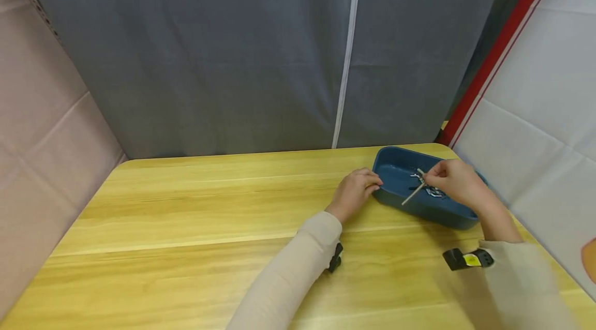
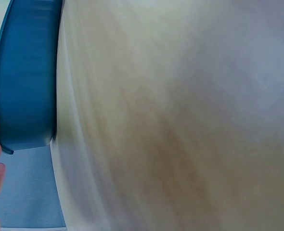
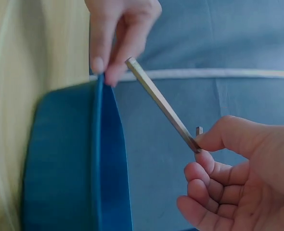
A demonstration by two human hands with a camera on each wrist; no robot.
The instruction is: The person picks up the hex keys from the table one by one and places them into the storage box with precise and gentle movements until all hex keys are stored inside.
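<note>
The right hand is pinching a long metal hex key between thumb and forefinger, close to its bend, so that the long arm is sticking out toward the left hand and the short end is just showing above the thumb in the right wrist view. Held like this, the key is hanging clear above the blue tray and not touching it. Under the right hand, inside the tray, more small metal parts are lying; I cannot tell exactly what they are.

The left hand is gripping the near end of the tray's rim with the fingertips, thumb and fingers closed on the thin edge. I judge it is holding the tray steady on the wooden table while the other hand is working above it.

The two hands are apart, with the tray's end between them. The left forearm is lying low over the table and reaching forward; the right wrist is raised above the tray, the remaining fingers curling loosely under the key.
</note>
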